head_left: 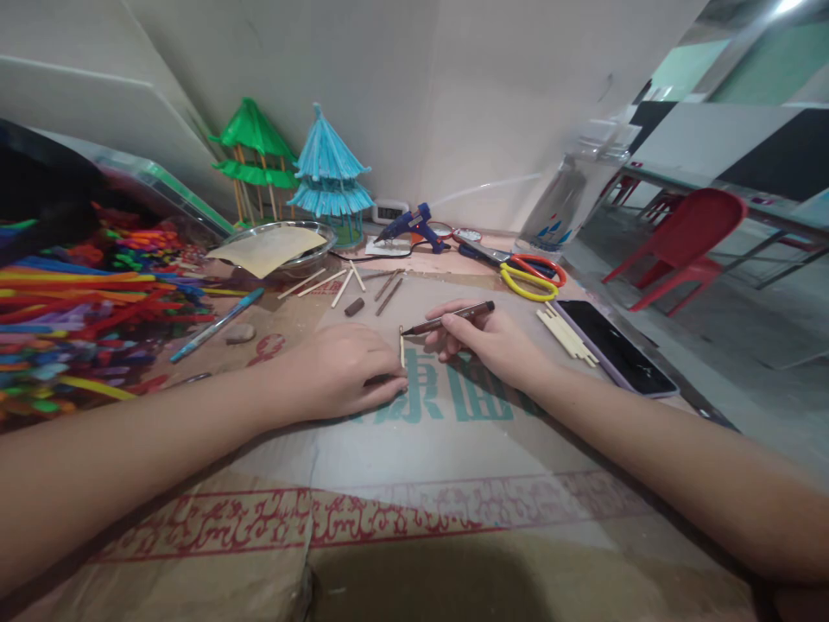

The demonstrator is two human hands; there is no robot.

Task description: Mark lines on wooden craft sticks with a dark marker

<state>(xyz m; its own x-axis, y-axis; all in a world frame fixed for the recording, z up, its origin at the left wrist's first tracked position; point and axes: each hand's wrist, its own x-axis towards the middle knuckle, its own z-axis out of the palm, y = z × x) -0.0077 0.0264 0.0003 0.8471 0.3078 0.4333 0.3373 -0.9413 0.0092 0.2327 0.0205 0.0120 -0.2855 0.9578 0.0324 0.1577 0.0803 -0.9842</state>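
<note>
Between the fingertips of my left hand (343, 371) a short pale wooden stick (402, 350) stands out, its far end darkened brown. My right hand (483, 337) grips a brown marker pen (453, 318), whose tip meets the stick near that dark end. The pen's brown cap (354, 307) lies on the board beyond my left hand. Close by are brown-coloured sticks (389, 295) and several pale sticks (342, 288). A bundle of pale sticks (566, 337) lies to the right of my right hand.
Pipe cleaners (78, 320) heap up at left, near a blue pen (217, 324). Behind stand a green pavilion model (256, 164), a blue one (332, 173), a glass dish (324, 231) and a glue gun (414, 226). Scissors (531, 275), a phone (615, 345) and a water container (560, 203) are right.
</note>
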